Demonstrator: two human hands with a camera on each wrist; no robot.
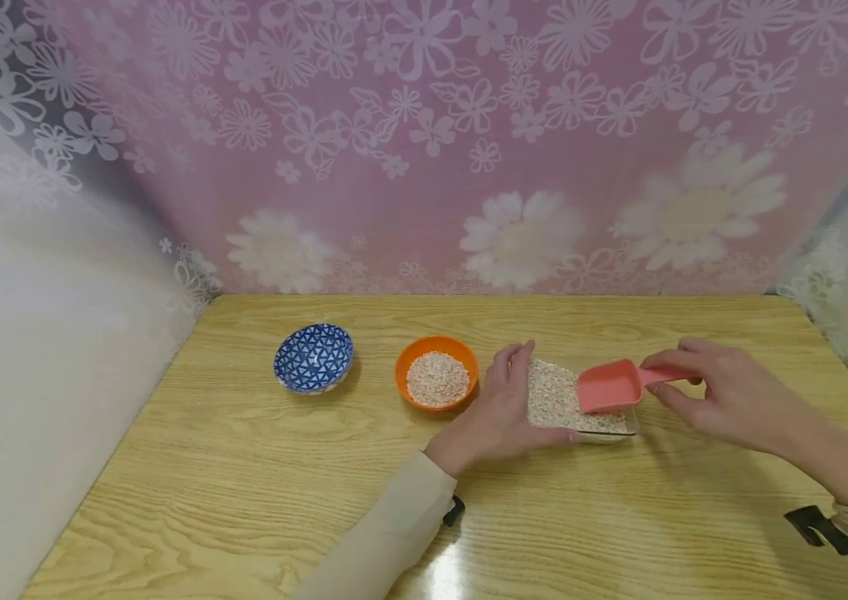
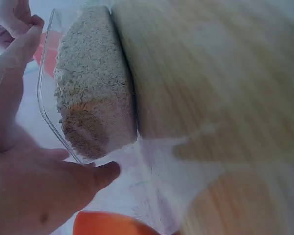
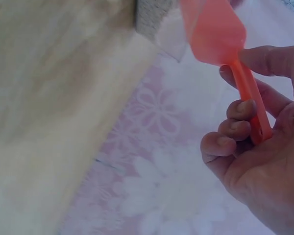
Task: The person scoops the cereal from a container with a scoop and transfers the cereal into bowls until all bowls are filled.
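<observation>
A clear rectangular container (image 1: 604,435) full of pale oat-like flakes (image 1: 549,398) stands on the table. My left hand (image 1: 494,417) grips its left end, thumb along the near side and fingers at the far side. In the left wrist view, the flakes (image 2: 95,83) show through the clear wall. My right hand (image 1: 727,396) holds a red scoop (image 1: 607,387) by its handle, the scoop's head over the right part of the flakes. The right wrist view shows the fingers curled round the scoop's handle (image 3: 250,93).
Just left of the container is an orange bowl (image 1: 402,392) with a heap of similar flakes (image 1: 437,379). Farther left stands a blue and white patterned bowl (image 1: 313,358). A pink flowered cloth (image 1: 408,167) hangs behind the wooden table (image 1: 243,483).
</observation>
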